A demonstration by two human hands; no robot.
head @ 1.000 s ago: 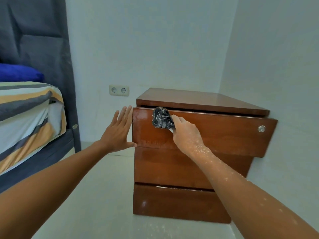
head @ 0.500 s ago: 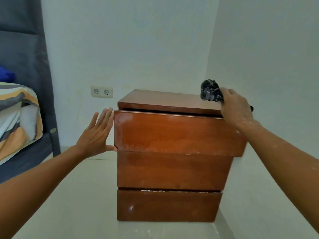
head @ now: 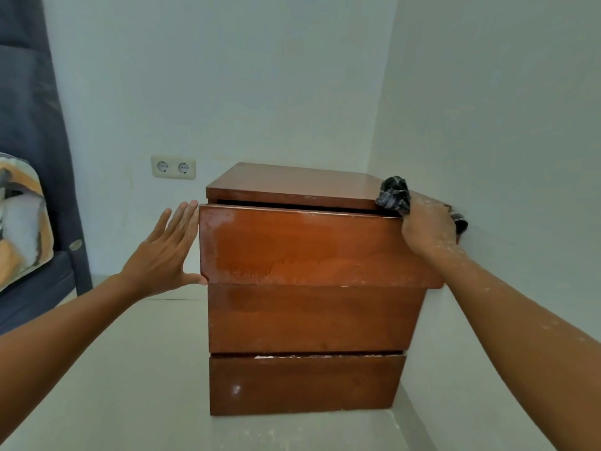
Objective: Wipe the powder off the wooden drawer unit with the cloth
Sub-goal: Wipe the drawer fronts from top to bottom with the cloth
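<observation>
While the left hand (head: 162, 252) lies flat, fingers spread, against the wooden drawer unit (head: 309, 288), the right hand (head: 427, 227) has its fingers clamped on the cloth (head: 393, 194) at the top's right corner.

So the pale floor (head: 136, 379) carries the wooden drawer unit (head: 305, 320), which sits right in the corner with its base flat on it. White powder specks (head: 276, 434) lie scattered on the floor just in front of the unit.

Left hand (head: 162, 255) flat, fingers extended; right hand (head: 426, 222) clenched.
</observation>
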